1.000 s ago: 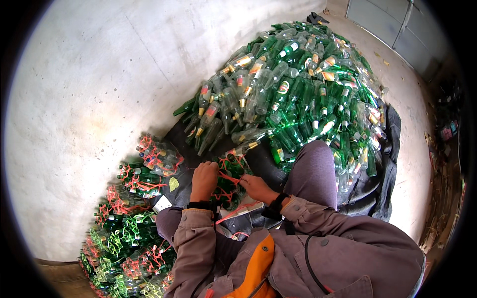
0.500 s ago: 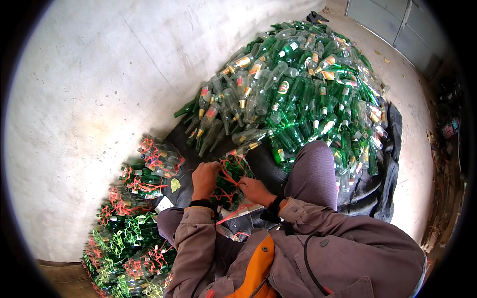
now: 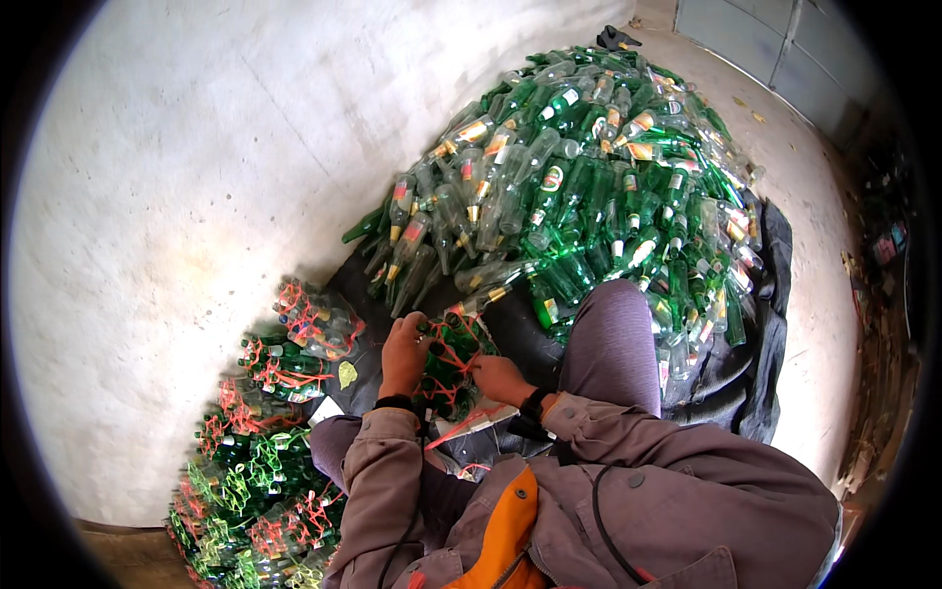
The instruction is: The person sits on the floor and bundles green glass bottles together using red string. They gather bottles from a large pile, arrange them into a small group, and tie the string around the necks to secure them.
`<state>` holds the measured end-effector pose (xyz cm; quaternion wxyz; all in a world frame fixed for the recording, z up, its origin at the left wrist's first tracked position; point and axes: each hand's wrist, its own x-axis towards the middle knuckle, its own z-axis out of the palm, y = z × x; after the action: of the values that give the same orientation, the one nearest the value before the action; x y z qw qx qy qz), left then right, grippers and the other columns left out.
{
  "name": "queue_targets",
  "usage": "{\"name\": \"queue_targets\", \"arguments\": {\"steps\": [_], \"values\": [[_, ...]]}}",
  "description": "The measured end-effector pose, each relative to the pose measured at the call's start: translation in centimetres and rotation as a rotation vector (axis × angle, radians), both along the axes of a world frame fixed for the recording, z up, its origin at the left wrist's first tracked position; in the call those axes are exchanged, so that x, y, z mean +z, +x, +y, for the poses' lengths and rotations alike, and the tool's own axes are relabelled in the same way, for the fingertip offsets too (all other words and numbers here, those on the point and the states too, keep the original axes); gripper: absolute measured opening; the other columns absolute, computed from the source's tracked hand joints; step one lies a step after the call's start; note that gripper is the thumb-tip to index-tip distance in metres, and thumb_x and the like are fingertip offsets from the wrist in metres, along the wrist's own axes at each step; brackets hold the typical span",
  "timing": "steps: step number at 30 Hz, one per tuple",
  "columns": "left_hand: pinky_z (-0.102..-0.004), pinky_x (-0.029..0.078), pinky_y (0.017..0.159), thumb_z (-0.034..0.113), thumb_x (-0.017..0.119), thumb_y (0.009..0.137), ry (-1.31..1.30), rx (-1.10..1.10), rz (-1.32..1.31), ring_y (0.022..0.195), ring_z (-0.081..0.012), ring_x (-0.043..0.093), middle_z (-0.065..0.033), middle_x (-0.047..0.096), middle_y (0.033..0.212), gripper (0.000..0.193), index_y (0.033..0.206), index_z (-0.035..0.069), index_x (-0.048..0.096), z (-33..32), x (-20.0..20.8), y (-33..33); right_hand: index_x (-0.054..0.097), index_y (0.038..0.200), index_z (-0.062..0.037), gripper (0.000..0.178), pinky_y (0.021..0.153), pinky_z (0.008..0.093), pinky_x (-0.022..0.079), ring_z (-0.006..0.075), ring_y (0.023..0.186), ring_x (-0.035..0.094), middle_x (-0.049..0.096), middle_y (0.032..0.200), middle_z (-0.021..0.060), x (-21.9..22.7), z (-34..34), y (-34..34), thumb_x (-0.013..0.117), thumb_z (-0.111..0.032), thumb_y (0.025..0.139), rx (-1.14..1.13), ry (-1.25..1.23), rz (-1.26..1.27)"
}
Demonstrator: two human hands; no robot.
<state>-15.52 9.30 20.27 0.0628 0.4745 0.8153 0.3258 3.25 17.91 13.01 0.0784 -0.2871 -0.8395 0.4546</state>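
Observation:
Between my knees stands a bundle of green glass bottles (image 3: 453, 346), laced across the top with red plastic strap (image 3: 453, 359). My left hand (image 3: 403, 357) is curled closed at the bundle's upper left edge, against the bottle tops there; its fingertips are partly hidden. From the right, my right hand (image 3: 501, 380) pinches the red strap over the bundle. A length of the strap trails down toward my lap, past a pale flat strip (image 3: 478, 424) whose kind I cannot make out.
Ahead rises a large heap of loose green and clear bottles (image 3: 579, 187), partly on black sheeting (image 3: 770, 324). Bundles tied in red and yellow-green strap (image 3: 257, 471) line the left. A pale wall (image 3: 186, 187) runs behind them; a grey metal door (image 3: 756, 49) stands far right.
My left hand has shifted slightly and sits lower on the bundle's edge. The right hand stays at the red strap, which has slackened a little. The view has tilted slightly.

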Motion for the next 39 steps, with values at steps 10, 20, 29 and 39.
{"name": "queue_targets", "arguments": {"steps": [10, 20, 29, 39], "values": [[-0.0289, 0.047, 0.067, 0.006, 0.076, 0.078, -0.109, 0.055, -0.416, 0.072, -0.0103, 0.058, -0.0013, 0.060, 0.076, 0.056, 0.132, 0.010, 0.060, -1.3, -2.5, -2.3, 0.071, 0.101, -0.0130, 0.023, 0.075, 0.0504, 0.053, 0.0377, 0.089, 0.068, 0.071, 0.090, 0.0146, 3.9, 0.1, 1.4, 0.054, -0.014, 0.085, 0.122, 0.222, -0.133], [-0.0463, 0.051, 0.080, 0.017, 0.070, 0.084, -0.209, 0.077, -0.091, 0.097, -0.0370, 0.066, -0.0150, 0.070, 0.101, 0.053, 0.134, 0.012, 0.054, -2.8, 0.5, 1.1, 0.068, 0.095, -0.0116, 0.018, 0.071, 0.0512, 0.051, 0.0382, 0.083, 0.067, 0.070, 0.085, 0.0156, 4.8, 0.1, 2.3, 0.053, -0.017, 0.087, 0.128, 0.251, -0.082], [-0.0459, 0.051, 0.081, 0.021, 0.071, 0.085, -0.180, 0.088, -0.081, 0.100, -0.0363, 0.066, -0.0124, 0.070, 0.106, 0.040, 0.122, 0.011, 0.061, -3.8, 0.5, 0.9, 0.069, 0.093, -0.0123, 0.019, 0.069, 0.0530, 0.051, 0.0400, 0.080, 0.067, 0.069, 0.083, 0.0163, 4.0, 0.2, 2.5, 0.052, -0.019, 0.089, 0.164, 0.363, -0.062], [-0.0462, 0.047, 0.075, 0.017, 0.066, 0.081, -0.037, -0.055, 0.367, 0.084, -0.0317, 0.062, -0.0095, 0.063, 0.086, 0.014, 0.093, 0.011, 0.067, -3.3, 2.3, 5.9, 0.068, 0.098, -0.0134, 0.018, 0.074, 0.0517, 0.052, 0.0403, 0.086, 0.066, 0.070, 0.091, 0.0157, 2.9, 1.1, 2.5, 0.054, -0.021, 0.089, 0.148, 0.201, -0.033]]}}
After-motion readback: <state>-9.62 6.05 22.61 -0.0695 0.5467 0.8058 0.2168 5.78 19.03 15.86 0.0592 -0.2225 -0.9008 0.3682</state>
